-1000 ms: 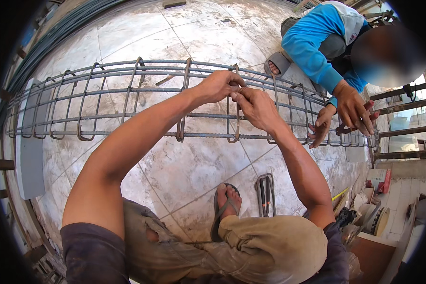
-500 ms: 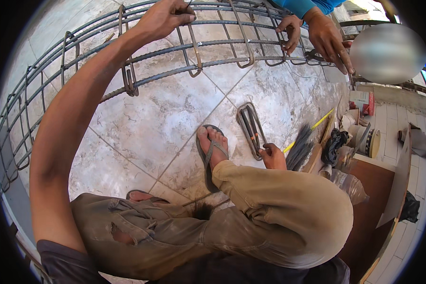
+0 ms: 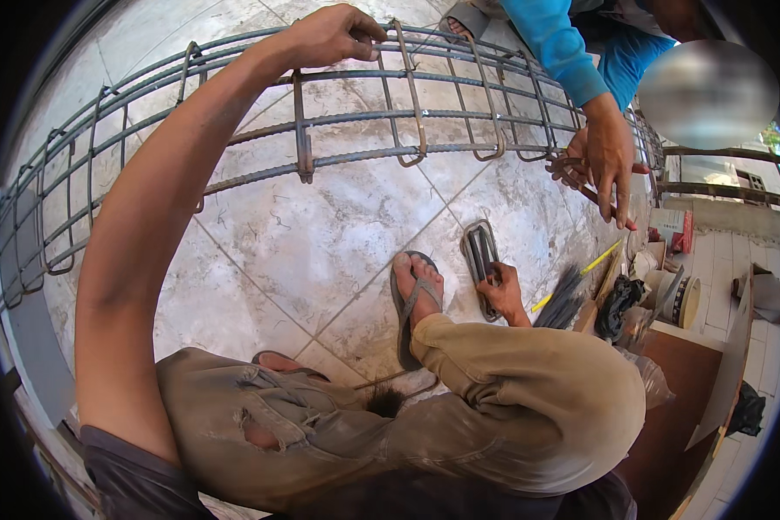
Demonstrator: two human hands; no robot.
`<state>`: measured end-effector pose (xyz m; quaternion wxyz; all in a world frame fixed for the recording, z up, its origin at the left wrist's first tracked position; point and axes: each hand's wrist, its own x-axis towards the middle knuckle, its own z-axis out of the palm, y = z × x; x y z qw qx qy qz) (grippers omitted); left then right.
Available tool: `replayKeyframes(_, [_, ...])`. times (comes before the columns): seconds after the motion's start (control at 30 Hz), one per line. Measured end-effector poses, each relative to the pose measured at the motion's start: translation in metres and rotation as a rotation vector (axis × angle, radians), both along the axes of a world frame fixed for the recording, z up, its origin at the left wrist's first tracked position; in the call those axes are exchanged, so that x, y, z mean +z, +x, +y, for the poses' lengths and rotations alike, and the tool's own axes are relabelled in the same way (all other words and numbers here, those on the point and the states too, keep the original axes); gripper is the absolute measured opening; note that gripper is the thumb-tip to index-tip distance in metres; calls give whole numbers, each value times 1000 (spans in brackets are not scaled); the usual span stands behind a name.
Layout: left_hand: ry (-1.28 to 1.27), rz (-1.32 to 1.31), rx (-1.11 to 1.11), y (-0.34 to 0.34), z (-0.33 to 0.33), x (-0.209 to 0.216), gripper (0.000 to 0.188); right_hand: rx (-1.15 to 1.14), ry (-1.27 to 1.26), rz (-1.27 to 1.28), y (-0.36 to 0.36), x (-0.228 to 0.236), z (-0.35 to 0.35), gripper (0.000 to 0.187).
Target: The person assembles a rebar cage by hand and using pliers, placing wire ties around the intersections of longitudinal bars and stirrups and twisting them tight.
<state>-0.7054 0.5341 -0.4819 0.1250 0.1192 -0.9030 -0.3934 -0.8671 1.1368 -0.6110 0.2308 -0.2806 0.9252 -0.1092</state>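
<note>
A long cage of rebar with rectangular stirrups arcs across the far side of the tiled floor. My left hand is closed at its upper bars, near a stirrup, with my arm stretched over the cage. Low in front of me, my right hand reaches past my knee. Its fingers are closed over the dark handles of a pair of pliers lying inside a small stack of loose stirrups. The fingers hide part of the handles.
A co-worker's hands hold a tool at the cage's right end. Dark tie wires and a yellow rod lie right of my hand, beside a black bag, a spool and a brown board. My sandalled foot stands nearby.
My view has shifted, so the cage and stirrups sit differently. My right hand has moved from the stirrups' near end onto the pliers' handles. The co-worker's hands have come lower.
</note>
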Motion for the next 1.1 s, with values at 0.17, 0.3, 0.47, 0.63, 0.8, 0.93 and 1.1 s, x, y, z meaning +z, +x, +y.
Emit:
replayKeyframes(0.17, [105, 52, 97, 26, -14, 16, 42, -72, 90, -143, -7, 10, -11, 68])
replayKeyframes(0.3, [19, 42, 82, 36, -4, 35, 41, -50, 77, -153, -2, 12, -19, 54])
replayKeyframes(0.47, [2, 86, 70, 45, 12, 54, 41, -58, 89, -249, 8, 16, -19, 52])
replayKeyframes(0.63, [-48, 35, 122, 54, 13, 65, 41, -106, -18, -136, 33, 48, -26, 44])
replayKeyframes(0.8, [-43, -7, 170, 63, 14, 71, 41, -150, -336, -280, 71, 128, -89, 46])
replayKeyframes(0.93, [-51, -46, 152, 63, 24, 75, 40, -18, -890, -536, 87, 198, -184, 42])
replayKeyframes(1.1, [-28, -51, 124, 64, 34, 77, 40, 121, -1377, -553, 68, 250, -301, 54])
